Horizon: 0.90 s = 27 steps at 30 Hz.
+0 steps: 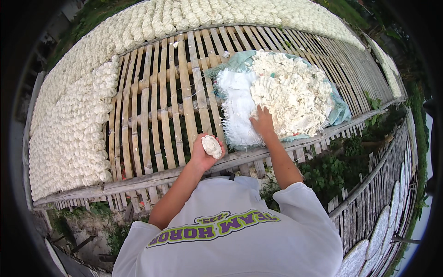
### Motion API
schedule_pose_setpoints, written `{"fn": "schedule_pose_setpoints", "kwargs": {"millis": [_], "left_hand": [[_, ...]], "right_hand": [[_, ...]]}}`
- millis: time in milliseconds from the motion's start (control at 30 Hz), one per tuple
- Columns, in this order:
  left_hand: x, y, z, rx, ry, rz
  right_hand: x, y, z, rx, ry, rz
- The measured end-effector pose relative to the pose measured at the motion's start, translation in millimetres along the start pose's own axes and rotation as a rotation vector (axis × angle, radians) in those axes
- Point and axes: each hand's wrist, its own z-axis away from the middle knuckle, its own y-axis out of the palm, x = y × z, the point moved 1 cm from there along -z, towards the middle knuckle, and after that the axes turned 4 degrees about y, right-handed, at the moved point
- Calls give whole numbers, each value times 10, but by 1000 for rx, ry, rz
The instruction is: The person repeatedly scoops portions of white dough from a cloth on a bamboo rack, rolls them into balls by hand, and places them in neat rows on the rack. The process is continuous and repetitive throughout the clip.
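My left hand (206, 150), over the near rail, is wrapped round a white, crumbly lump (212, 146). To its right, my right hand (263, 121) has its fingers apart at the left edge of a large white mound (295, 92) of soft, broken material, next to a frayed white woven cloth (233, 101). The mound rests on a greenish-blue woven sack (340, 108) spread over the bamboo slat rack (184, 101); my right fingertips touch the mound, and I cannot tell whether anything small is under them.
Many similar white lumps (69, 134) lie in dense rows along the rack's left and far sides. A wooden rail (138, 179) runs along the near edge. At lower right stand another slatted rack (357, 194) and large pale discs (376, 231), with green plants (330, 171) between.
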Motion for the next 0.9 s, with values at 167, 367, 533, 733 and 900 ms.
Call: {"fn": "schedule_pose_setpoints", "kwargs": {"millis": [167, 367, 533, 733, 900], "left_hand": [[38, -7, 4, 26, -22, -3], [-13, 1, 98, 116, -31, -47], [-6, 65, 136, 115, -13, -119], [21, 85, 135, 144, -41, -142], [28, 16, 143, 147, -40, -148]], "right_hand": [[-245, 196, -129, 143, -11, -82], [-530, -220, -228, 67, 392, -895], [-442, -516, -62, 258, 848, -1674], [-308, -538, 47, 107, 758, -1357], [-342, -493, 58, 108, 673, -1277]]}}
